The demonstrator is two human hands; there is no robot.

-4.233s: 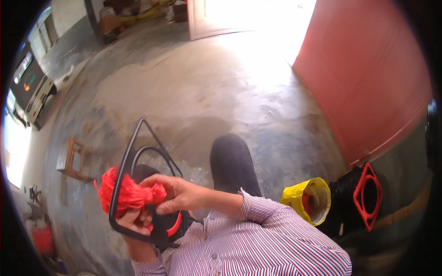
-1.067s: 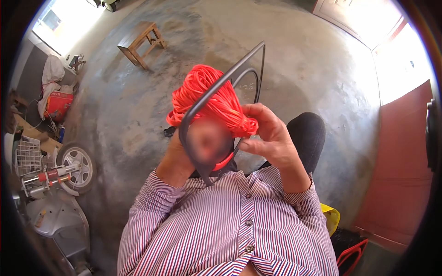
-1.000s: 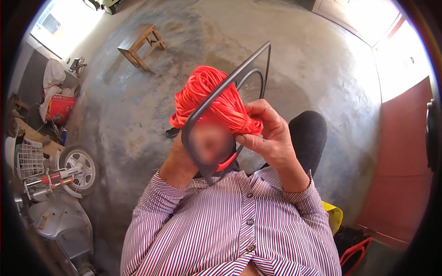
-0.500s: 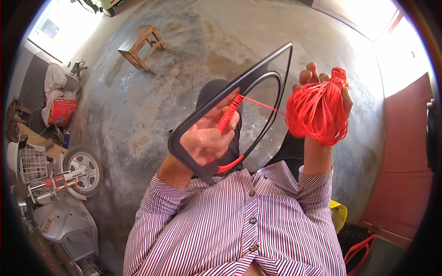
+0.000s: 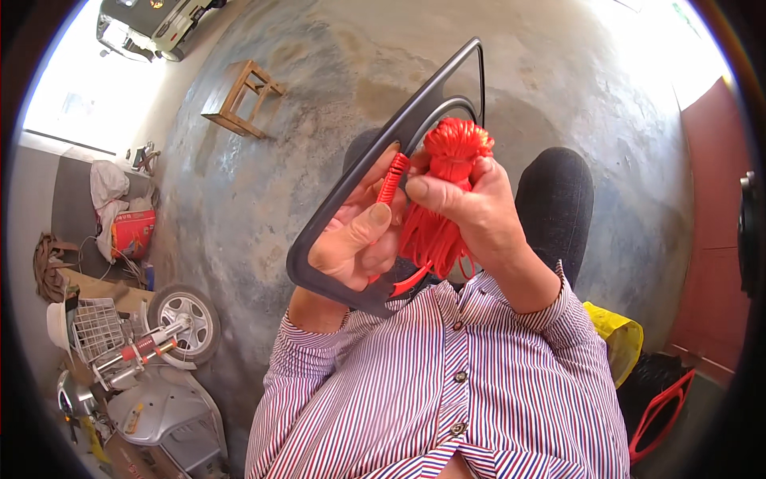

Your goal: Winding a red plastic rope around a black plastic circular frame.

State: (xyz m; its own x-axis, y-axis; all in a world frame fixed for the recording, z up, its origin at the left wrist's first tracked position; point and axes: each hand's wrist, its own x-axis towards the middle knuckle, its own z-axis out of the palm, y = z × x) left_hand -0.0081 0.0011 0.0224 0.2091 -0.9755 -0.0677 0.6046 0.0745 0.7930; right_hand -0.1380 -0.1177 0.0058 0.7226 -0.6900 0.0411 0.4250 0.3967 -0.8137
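The left hand [image 5: 351, 247] is closed around the near side of a dark frame [image 5: 415, 120], a rounded triangle of flat black bar that rises away from the grip toward the top of the view. Its thumb presses on the front of the bar; the other fingers curl behind it and are mostly hidden. Just above that thumb, a short stretch of the bar is wrapped in tight turns of red cord [image 5: 391, 177].

The right hand [image 5: 471, 211] is clamped on a bundle of red cord [image 5: 447, 172], thumb across the front, fingers wrapped behind. The top of the bundle sticks out above the fist as a tuft, right against the inner edge of the frame; loose loops hang out below the fist. How the bundle joins the wrapped stretch is hard to make out, since the two hands touch there and cover the spot. The bottom corner of the frame, below both hands, is partly hidden by hanging cord and lies against the striped shirt [image 5: 447, 407].

Beyond the right wrist a dark-clothed knee [image 5: 558, 199] shows, its lower leg out of sight. Far past the grip stands a small wooden stool [image 5: 239, 100] on the concrete floor [image 5: 263, 207]. To the left of the elbow a wheel [image 5: 185, 319] and a grey scooter body [image 5: 159, 411] are cut off by the rim.
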